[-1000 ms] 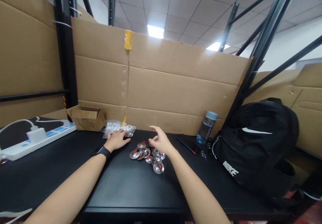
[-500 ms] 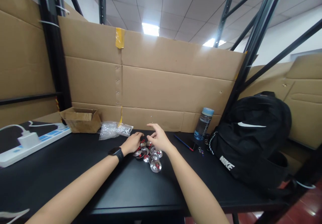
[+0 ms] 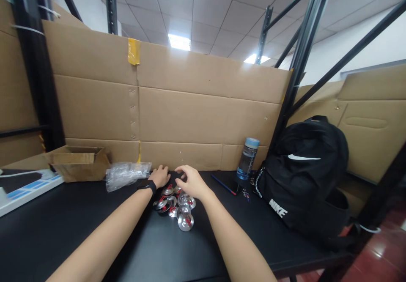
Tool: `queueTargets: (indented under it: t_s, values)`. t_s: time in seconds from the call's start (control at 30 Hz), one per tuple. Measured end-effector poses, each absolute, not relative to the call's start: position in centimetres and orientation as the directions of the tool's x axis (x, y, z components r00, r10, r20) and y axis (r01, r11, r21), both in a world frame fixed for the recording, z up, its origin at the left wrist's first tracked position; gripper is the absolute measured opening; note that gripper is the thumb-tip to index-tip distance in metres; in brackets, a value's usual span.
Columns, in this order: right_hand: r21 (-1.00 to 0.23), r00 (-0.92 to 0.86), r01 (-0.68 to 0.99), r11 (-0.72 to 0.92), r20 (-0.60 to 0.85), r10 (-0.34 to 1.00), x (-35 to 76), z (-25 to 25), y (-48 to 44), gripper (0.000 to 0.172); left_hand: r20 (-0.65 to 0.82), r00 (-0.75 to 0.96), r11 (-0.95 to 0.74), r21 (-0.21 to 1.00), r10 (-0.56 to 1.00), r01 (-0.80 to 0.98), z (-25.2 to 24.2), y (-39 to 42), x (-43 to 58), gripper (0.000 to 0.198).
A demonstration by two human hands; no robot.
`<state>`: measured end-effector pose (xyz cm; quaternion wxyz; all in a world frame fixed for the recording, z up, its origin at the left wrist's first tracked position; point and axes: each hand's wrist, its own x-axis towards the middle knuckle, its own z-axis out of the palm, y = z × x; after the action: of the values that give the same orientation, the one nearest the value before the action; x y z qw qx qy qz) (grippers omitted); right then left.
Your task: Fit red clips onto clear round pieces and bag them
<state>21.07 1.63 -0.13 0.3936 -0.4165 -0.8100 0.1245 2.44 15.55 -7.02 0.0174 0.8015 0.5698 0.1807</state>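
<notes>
A pile of small shiny metal finger cymbals [image 3: 174,206] with red cords lies on the black table in front of me. My left hand [image 3: 161,175] rests palm down just behind the pile's left side, its fingers spread, with a dark watch [image 3: 148,184] on the wrist. Over the right rear of the pile hovers my right hand [image 3: 193,182], fingers apart and loosely bent, with nothing seen between them. Part of the pile is hidden under the right hand.
Crumpled clear plastic [image 3: 125,175] and an open cardboard box [image 3: 79,170] stand left, beside a white power strip [image 3: 31,194]. To the right are a blue pen [image 3: 223,184], a water bottle [image 3: 248,159] and a black backpack [image 3: 307,180]. A cardboard wall [image 3: 190,117] closes the back.
The view has turned a little to the right. My left hand has shifted back, away from the cymbals, and its fingers have spread. My right hand stays near the pile's rear right.
</notes>
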Motion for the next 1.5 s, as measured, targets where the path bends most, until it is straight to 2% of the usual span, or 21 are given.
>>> queueTargets:
  t_s: [0.1, 0.2, 0.27, 0.33, 0.43, 0.53, 0.7, 0.83, 0.97, 1.07, 1.2, 1.33, 1.5]
  values:
    - [-0.443, -0.250, 0.762, 0.472, 0.471, 0.846, 22.7, -0.8, 2.7, 0.033, 0.291, 0.286, -0.360, 0.242, 0.913, 0.901, -7.8, 14.8, 3.1, 0.036]
    - [-0.343, -0.079, 0.915, 0.215, 0.368, 0.926, 25.2, -2.0, 4.0, 0.039, 0.308, 0.317, -0.402, 0.270, 0.897, 0.875, -7.4, 14.1, 3.4, 0.037]
    - [-0.310, 0.043, 0.949, 0.050, 0.289, 0.956, 27.0, -2.9, 4.8, 0.045, 0.319, 0.355, -0.449, 0.301, 0.879, 0.841, -6.7, 13.6, 3.5, 0.041]
    - [-0.311, 0.072, 0.950, -0.022, 0.153, 0.986, 28.4, -3.8, 5.5, 0.048, 0.329, 0.409, -0.511, 0.341, 0.851, 0.789, -5.9, 12.9, 3.5, 0.048]
    - [-0.310, 0.057, 0.951, -0.020, 0.109, 0.992, 29.4, -4.7, 6.1, 0.046, 0.339, 0.493, -0.597, 0.397, 0.802, 0.697, -5.4, 11.6, 3.3, 0.052]
    - [-0.316, 0.053, 0.949, -0.010, 0.129, 0.990, 29.1, -5.0, 6.4, 0.048, 0.374, 0.549, -0.663, 0.461, 0.748, 0.589, -5.9, 10.0, 2.8, 0.051]
    - [-0.436, -0.097, 0.877, 0.201, 0.249, 0.964, 27.6, -5.1, 6.7, 0.051, 0.399, 0.647, -0.754, 0.446, 0.650, 0.482, -7.3, 7.8, 2.1, 0.051]
    - [-0.462, -0.157, 0.855, 0.235, 0.201, 0.967, 26.6, -5.4, 6.7, 0.059, 0.364, 0.694, -0.781, 0.367, 0.621, 0.506, -7.5, 6.5, 2.1, 0.050]
    - [-0.411, -0.166, 0.890, 0.196, 0.106, 0.980, 25.9, -5.5, 6.5, 0.058, 0.356, 0.693, -0.776, 0.364, 0.627, 0.515, -7.2, 6.0, 2.1, 0.051]
    - [-0.424, -0.188, 0.878, 0.221, 0.120, 0.975, 25.5, -5.2, 6.1, 0.056, 0.336, 0.611, -0.696, 0.392, 0.717, 0.601, -6.8, 6.4, 1.5, 0.054]
    - [-0.411, -0.253, 0.872, 0.265, 0.083, 0.964, 24.8, -5.0, 5.5, 0.061, 0.229, 0.514, -0.562, 0.379, 0.827, 0.735, -6.6, 7.3, 0.4, 0.059]
    - [-0.360, -0.306, 0.886, 0.291, 0.016, 0.952, 24.0, -5.0, 5.3, 0.063, 0.149, 0.565, -0.581, 0.307, 0.811, 0.753, -7.0, 7.8, 0.0, 0.062]
    - [-0.345, -0.308, 0.893, 0.289, -0.001, 0.951, 23.9, -5.2, 5.4, 0.060, 0.162, 0.573, -0.594, 0.285, 0.804, 0.753, -7.6, 8.2, 0.2, 0.055]
